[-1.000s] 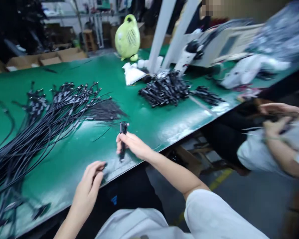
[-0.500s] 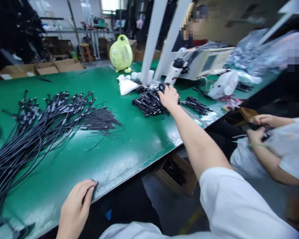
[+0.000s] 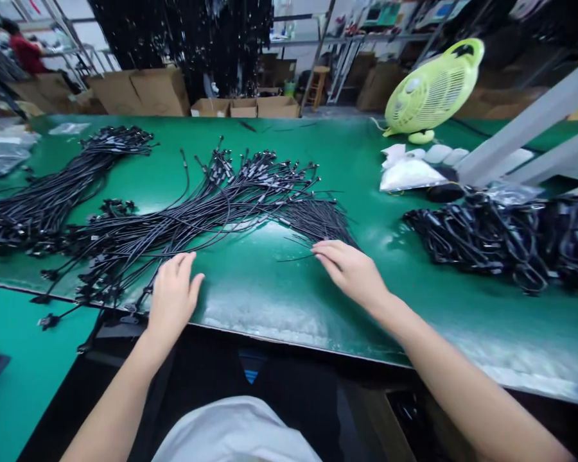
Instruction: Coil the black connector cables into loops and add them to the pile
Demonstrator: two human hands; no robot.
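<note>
My left hand [image 3: 173, 295] rests over the table's front edge beside the near cable ends. Its fingers are stretched, the thumb stands apart, and nothing shows in it. Under and beyond it spreads a bundle of black cables [image 3: 173, 224] with dark connectors at both ends. My right hand [image 3: 349, 269] has its thumb and fingertips pinched at the near side of a pile of thin black ties [image 3: 320, 218]. One loose thin black tie [image 3: 293, 258] runs to those fingertips, which seem closed on its end. Farther right lies a heap of coiled black cables [image 3: 501, 240].
Another cable bundle [image 3: 72, 186] lies at the left. A green fan [image 3: 436, 90], a white bag [image 3: 409, 174] and grey posts [image 3: 530, 122] stand toward the back right. Cardboard boxes [image 3: 158, 90] line the far side. A person in red [image 3: 24, 51] is far left.
My right hand has left the coiled cable heap and come to the thin ties. My left hand has moved from the table edge to beside the cable ends. The view has turned left.
</note>
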